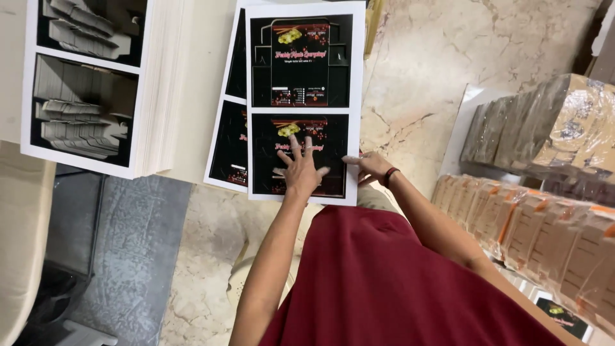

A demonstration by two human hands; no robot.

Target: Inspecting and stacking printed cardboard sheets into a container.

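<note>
Left grip flat on printed sheet; right grip pinches its edge.

The left hand lies flat on the top sheet, the right hand touches that sheet's right edge, a second sheet sticks out beneath on the left, a tall stack stands farther left, and wrapped bundles sit well to the right.

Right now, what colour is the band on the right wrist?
Dark, black with a reddish edge, on the right wrist; head view.
</note>
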